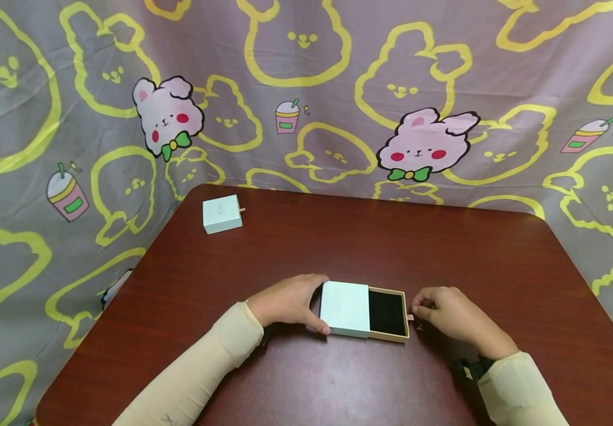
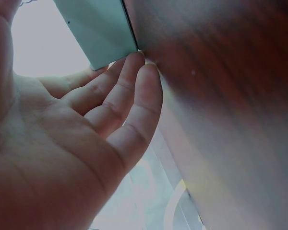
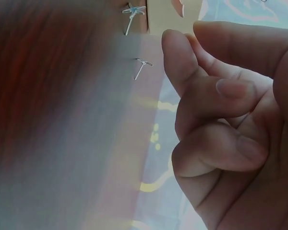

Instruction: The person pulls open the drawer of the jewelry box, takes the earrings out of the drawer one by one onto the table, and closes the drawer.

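Observation:
A pale mint drawer box point(image 1: 344, 309) lies on the table, its drawer point(image 1: 388, 315) with a black lining slid partway out to the right. My left hand point(image 1: 293, 302) grips the box's left end, thumb at the near corner and fingers at the far one. Beyond the drawer's pink pull tab point(image 1: 410, 318) is my right hand point(image 1: 447, 310), fingers bent, nothing visible in them. In the right wrist view its thumb point(image 3: 249, 40) and index fingertip stand slightly apart. Two small silver stud earrings point(image 3: 134, 12), star-like on thin pins, show beside that hand.
A second mint box point(image 1: 222, 214), closed, with its own pull tab, sits at the back left of the brown table point(image 1: 392, 236). Cartoon-printed curtains point(image 1: 328, 106) hang close along the table's back and sides.

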`<state>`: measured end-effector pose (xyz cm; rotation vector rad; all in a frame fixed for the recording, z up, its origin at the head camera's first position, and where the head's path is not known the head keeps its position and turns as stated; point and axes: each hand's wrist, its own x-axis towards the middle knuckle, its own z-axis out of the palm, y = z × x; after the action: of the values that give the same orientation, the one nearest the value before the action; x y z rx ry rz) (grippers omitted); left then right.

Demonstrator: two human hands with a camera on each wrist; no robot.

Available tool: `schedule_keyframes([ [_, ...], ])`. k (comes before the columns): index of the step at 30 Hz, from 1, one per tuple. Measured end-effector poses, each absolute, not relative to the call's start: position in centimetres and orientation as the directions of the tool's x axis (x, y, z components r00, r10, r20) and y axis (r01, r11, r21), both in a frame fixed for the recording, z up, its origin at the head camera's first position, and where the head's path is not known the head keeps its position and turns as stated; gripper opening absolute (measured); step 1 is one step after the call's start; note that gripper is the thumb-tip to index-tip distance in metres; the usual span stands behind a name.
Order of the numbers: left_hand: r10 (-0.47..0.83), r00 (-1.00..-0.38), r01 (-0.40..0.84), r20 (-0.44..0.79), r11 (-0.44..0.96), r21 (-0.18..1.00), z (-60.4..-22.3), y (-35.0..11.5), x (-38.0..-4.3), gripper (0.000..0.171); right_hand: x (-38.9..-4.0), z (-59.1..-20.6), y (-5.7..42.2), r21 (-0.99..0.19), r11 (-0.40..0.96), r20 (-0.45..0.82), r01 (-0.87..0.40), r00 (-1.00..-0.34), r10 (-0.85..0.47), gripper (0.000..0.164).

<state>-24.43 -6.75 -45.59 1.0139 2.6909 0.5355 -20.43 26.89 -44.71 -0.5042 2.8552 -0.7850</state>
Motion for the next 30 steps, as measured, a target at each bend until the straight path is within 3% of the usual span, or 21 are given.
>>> schedule_keyframes([
  [30, 0.662, -0.745, 0.581, -0.079, 0.703, 0.41, -45.5, -6.7, -24.3, 0.103, -20.3, -45.8, 26.0, -0.617, 0.734, -0.045, -0.284, -0.919, -0.392, 0.009],
])
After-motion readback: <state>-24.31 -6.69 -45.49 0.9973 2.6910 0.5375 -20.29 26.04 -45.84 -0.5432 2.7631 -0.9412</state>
